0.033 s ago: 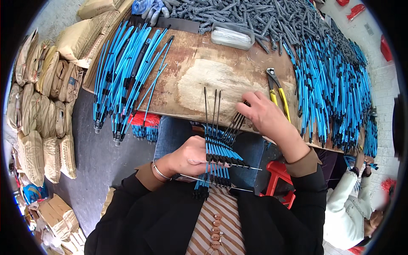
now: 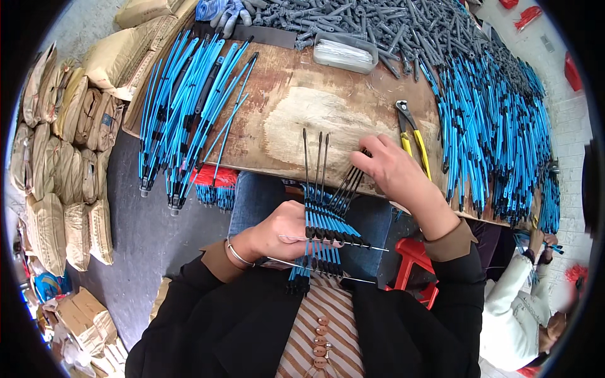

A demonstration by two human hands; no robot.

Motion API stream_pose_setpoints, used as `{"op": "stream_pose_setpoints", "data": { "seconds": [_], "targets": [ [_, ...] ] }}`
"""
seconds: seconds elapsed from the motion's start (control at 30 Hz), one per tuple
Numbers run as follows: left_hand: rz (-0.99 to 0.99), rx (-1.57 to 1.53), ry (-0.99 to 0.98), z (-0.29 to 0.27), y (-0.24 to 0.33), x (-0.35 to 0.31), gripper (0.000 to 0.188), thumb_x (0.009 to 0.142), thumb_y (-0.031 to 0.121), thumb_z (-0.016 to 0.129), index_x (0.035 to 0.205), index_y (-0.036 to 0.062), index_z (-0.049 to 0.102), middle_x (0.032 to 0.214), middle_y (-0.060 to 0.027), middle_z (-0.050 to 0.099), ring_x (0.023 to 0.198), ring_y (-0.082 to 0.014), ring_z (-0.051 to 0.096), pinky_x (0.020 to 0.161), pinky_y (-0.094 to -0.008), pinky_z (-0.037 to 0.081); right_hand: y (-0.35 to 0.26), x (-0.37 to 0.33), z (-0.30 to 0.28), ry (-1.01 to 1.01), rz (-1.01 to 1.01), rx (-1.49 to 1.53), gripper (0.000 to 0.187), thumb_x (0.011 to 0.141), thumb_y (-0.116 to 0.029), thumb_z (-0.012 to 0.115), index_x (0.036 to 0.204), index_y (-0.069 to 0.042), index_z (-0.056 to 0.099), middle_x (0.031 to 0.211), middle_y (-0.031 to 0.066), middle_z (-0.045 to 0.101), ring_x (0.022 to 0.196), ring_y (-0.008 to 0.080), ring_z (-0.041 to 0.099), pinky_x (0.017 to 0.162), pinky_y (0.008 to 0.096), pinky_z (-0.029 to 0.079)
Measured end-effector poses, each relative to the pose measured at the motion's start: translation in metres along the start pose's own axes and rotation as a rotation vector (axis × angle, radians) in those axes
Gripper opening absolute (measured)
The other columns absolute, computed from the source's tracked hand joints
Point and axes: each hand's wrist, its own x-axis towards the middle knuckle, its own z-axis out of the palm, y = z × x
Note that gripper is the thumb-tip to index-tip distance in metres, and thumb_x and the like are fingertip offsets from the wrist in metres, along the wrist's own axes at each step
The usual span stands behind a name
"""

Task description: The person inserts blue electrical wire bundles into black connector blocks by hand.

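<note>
A fan of slim blue rods with black joints and thin black ends [image 2: 324,220] is held over my lap, in front of the table edge. Two thin metal wires [image 2: 364,247] run crosswise through the rods. My left hand [image 2: 287,232] is closed around the rods from the left, its fingers partly hidden behind them. To the upper right, my right hand [image 2: 387,165] pinches several of the black ends, which lean right. A few other black ends [image 2: 319,157] stand up free of that hand.
Pliers with yellow handles [image 2: 413,135] lie right of my right hand on the wooden table [image 2: 252,138]. Blue rods are piled left [image 2: 189,107] and right [image 2: 498,138]. Grey plastic parts [image 2: 353,19] and a clear tray [image 2: 345,53] lie behind. A co-worker [image 2: 517,309] sits at right.
My hands and the rods stay almost where they were. The co-worker's hands at the far right have shifted slightly.
</note>
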Motion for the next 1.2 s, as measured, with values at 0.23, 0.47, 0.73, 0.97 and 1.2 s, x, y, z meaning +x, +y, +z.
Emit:
{"op": "stream_pose_setpoints", "data": {
  "seconds": [0.23, 0.47, 0.73, 0.97, 1.2],
  "targets": [
    [-0.004, 0.027, 0.020, -0.001, -0.002, 0.001, 0.011, 0.076, 0.010, 0.065, 0.086, 0.0060, 0.066, 0.087, -0.0064, 0.066, 0.075, -0.0227, 0.064, 0.065, -0.0308, 0.051, 0.006, 0.006, 0.001, -0.020, -0.035, 0.017, 0.022, 0.070, 0.000, 0.052, 0.089, -0.009, 0.052, 0.093, 0.0091, 0.049, 0.089, 0.0273, 0.051, 0.073, 0.0356, 0.047],
    [0.043, 0.085, 0.002, -0.003, -0.005, 0.002, 0.013, 0.074, 0.009, 0.066, 0.087, 0.0063, 0.066, 0.086, -0.0059, 0.067, 0.075, -0.0224, 0.065, 0.065, -0.0304, 0.052, 0.007, 0.010, 0.001, -0.014, -0.038, 0.025, 0.021, 0.070, -0.001, 0.052, 0.089, -0.009, 0.052, 0.093, 0.0087, 0.049, 0.088, 0.0273, 0.051, 0.072, 0.0354, 0.047],
    [0.051, -0.044, 0.022, -0.006, -0.008, 0.003, 0.016, 0.073, 0.007, 0.066, 0.089, 0.0060, 0.066, 0.093, -0.0065, 0.067, 0.080, -0.0215, 0.065, 0.068, -0.0300, 0.052, 0.011, 0.014, 0.002, -0.021, -0.068, 0.025, 0.019, 0.071, -0.003, 0.051, 0.089, -0.009, 0.052, 0.092, 0.0087, 0.049, 0.087, 0.0274, 0.052, 0.071, 0.0355, 0.047],
    [0.025, -0.038, 0.000, -0.009, -0.007, 0.004, 0.017, 0.073, 0.006, 0.065, 0.090, 0.0063, 0.066, 0.094, -0.0068, 0.067, 0.082, -0.0216, 0.065, 0.070, -0.0299, 0.052, 0.011, 0.016, 0.001, 0.011, -0.082, 0.031, 0.019, 0.071, -0.002, 0.051, 0.089, -0.009, 0.052, 0.092, 0.0087, 0.050, 0.087, 0.0269, 0.052, 0.073, 0.0355, 0.047],
    [0.010, -0.067, -0.022, -0.012, -0.003, 0.007, 0.017, 0.074, 0.005, 0.065, 0.091, 0.0058, 0.066, 0.094, -0.0074, 0.067, 0.083, -0.0226, 0.065, 0.072, -0.0300, 0.051, 0.013, 0.021, 0.004, 0.037, -0.111, 0.024, 0.019, 0.071, -0.003, 0.051, 0.089, -0.009, 0.052, 0.093, 0.0087, 0.049, 0.087, 0.0265, 0.052, 0.073, 0.0350, 0.047]
  ]
}}
